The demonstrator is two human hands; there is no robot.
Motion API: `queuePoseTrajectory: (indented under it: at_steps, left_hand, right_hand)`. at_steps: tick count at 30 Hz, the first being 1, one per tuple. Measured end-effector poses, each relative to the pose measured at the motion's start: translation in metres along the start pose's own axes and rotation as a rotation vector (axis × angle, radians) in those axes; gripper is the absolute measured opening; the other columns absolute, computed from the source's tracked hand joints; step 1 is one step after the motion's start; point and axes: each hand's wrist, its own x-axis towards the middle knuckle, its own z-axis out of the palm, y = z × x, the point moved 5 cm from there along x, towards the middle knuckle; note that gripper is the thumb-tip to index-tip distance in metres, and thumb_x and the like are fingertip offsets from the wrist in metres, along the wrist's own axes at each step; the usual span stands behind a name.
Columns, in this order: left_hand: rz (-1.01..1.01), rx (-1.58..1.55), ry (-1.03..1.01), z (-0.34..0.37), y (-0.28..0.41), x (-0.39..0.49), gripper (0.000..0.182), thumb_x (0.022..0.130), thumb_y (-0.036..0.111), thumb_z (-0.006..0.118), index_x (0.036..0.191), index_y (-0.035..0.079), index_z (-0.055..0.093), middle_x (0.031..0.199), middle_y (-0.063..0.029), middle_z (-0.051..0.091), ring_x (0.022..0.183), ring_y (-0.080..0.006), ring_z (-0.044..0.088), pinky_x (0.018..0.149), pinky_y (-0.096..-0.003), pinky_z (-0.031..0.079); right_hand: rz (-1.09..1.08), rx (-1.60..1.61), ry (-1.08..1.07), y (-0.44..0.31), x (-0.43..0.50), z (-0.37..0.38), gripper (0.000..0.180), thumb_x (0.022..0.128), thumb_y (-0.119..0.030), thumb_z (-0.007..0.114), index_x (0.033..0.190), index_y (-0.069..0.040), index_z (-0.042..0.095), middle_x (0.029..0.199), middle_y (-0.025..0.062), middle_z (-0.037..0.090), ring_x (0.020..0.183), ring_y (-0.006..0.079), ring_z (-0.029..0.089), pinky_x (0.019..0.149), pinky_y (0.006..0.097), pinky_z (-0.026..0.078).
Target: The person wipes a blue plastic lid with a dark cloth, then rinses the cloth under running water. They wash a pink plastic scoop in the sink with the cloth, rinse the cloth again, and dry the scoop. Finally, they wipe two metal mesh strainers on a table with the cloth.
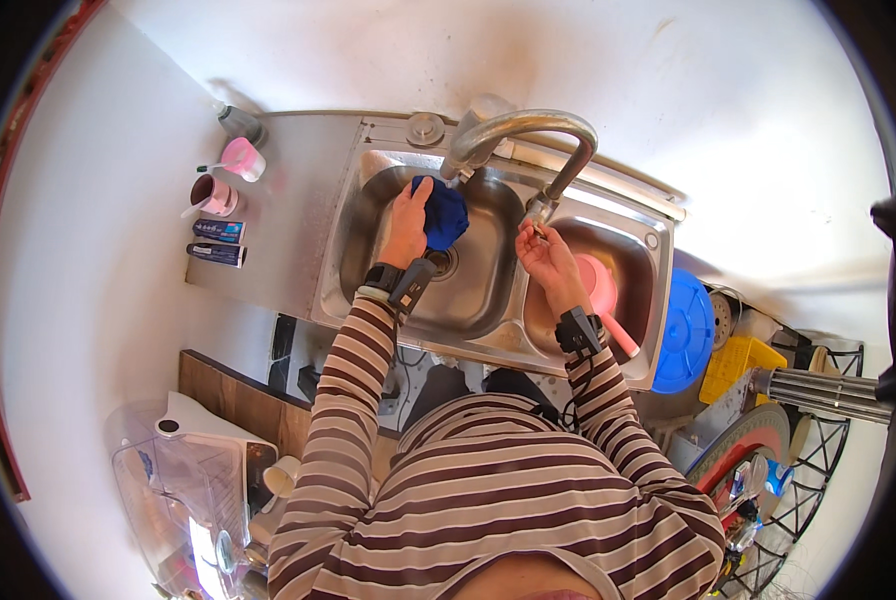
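Note:
My left hand (406,229) grips a crumpled dark blue cloth (442,214) above the left basin (470,292) of a stainless steel double sink. The cloth hangs just in front of the faucet's left end, near the drain (442,262). Over the right basin's left side, my right hand (549,259) has its fingertips around the small fitting at the right end of the arched metal faucet (526,124). Its fingers partly hide that fitting. A pink long-handled dipper (596,283) lies in the right basin, partly behind my right hand and wrist.
Left of the sink, the steel counter (298,217) bears two toothpaste tubes (217,242), a pink cup (244,159) and a mug (215,195) with toothbrushes. A blue lid (684,330) and yellow basket (740,367) stand right of the sink. A clear-lidded dish rack (185,480) is lower left.

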Motion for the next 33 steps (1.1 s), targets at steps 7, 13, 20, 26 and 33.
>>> queuePoseTrajectory:
  at_steps: [7, 13, 20, 26, 33]
  left_hand:
    - [0.047, 0.141, -0.079, -0.005, -0.001, 0.001, 0.018, 0.093, 0.019, 0.065, 0.104, 0.005, 0.065, 0.088, 0.0026, 0.065, 0.077, -0.0073, 0.060, 0.071, -0.0240, 0.049]
    - [0.063, 0.522, -0.177, -0.006, 0.008, -0.006, 0.021, 0.088, 0.014, 0.068, 0.102, -0.001, 0.068, 0.088, -0.0008, 0.067, 0.079, -0.0069, 0.059, 0.071, -0.0245, 0.049]
    - [0.583, 1.039, -0.098, -0.030, 0.043, -0.012, 0.033, 0.087, 0.034, 0.066, 0.084, 0.001, 0.066, 0.077, -0.0216, 0.063, 0.071, -0.0347, 0.062, 0.064, -0.0430, 0.047]
    - [-0.185, 0.168, 0.139, -0.089, -0.028, -0.013, 0.042, 0.097, 0.039, 0.052, 0.114, 0.002, 0.066, 0.100, -0.0075, 0.068, 0.095, -0.0169, 0.063, 0.084, -0.0347, 0.053]
    - [-0.085, -0.194, -0.392, -0.092, -0.067, 0.003, 0.036, 0.099, 0.036, 0.049, 0.109, 0.006, 0.065, 0.095, -0.0030, 0.066, 0.090, -0.0214, 0.062, 0.083, -0.0321, 0.050]
  right_hand:
    - [0.049, -0.287, -0.122, 0.021, -0.022, 0.000, 0.027, 0.095, -0.012, 0.057, 0.120, -0.003, 0.057, 0.105, 0.0094, 0.066, 0.088, 0.0196, 0.063, 0.083, 0.0358, 0.053]
    - [-0.383, -1.262, -0.449, 0.064, 0.036, 0.012, 0.053, 0.089, -0.003, 0.060, 0.140, -0.007, 0.047, 0.123, 0.0040, 0.058, 0.110, 0.0125, 0.054, 0.093, 0.0308, 0.047]
    - [-0.364, -1.687, -0.395, 0.078, 0.108, 0.034, 0.031, 0.082, -0.006, 0.070, 0.112, -0.001, 0.066, 0.091, 0.0041, 0.069, 0.084, 0.0114, 0.063, 0.079, 0.0291, 0.053]
    - [-0.395, -1.818, -0.455, 0.113, 0.077, 0.082, 0.031, 0.087, -0.027, 0.071, 0.098, 0.002, 0.067, 0.082, 0.0073, 0.066, 0.076, 0.0113, 0.061, 0.069, 0.0299, 0.050]
    - [-0.514, -2.087, -0.593, 0.172, 0.068, 0.055, 0.033, 0.090, -0.037, 0.059, 0.090, -0.006, 0.069, 0.076, 0.0146, 0.067, 0.071, 0.0309, 0.067, 0.066, 0.0401, 0.051]
